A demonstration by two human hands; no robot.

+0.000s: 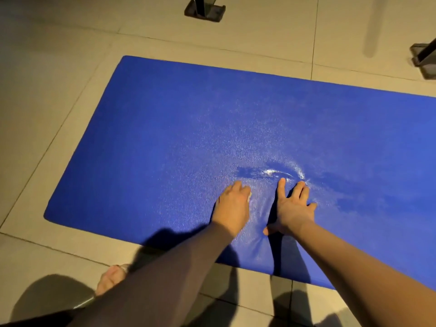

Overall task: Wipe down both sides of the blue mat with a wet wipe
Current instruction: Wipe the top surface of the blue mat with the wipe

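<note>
Beige floor tiles (35, 114): your bare foot (111, 278) stands on them, at lower left.
Blue mat (165, 138): lies flat on the tiles, glistening wet just ahead of your hands.
Left hand (232, 208): fingers curled down on the mat, gripping the wet wipe (249, 195), a white corner peeking out.
Right hand (293, 208): fingers straight and spread, pressing the mat, which wrinkles between your hands.

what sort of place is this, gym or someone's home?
Likely a gym or workout room, though a home is possible. A blue mat is spread on a tiled floor, metal post bases stand behind it like equipment feet, and the left hand holds a wet wipe.
</note>
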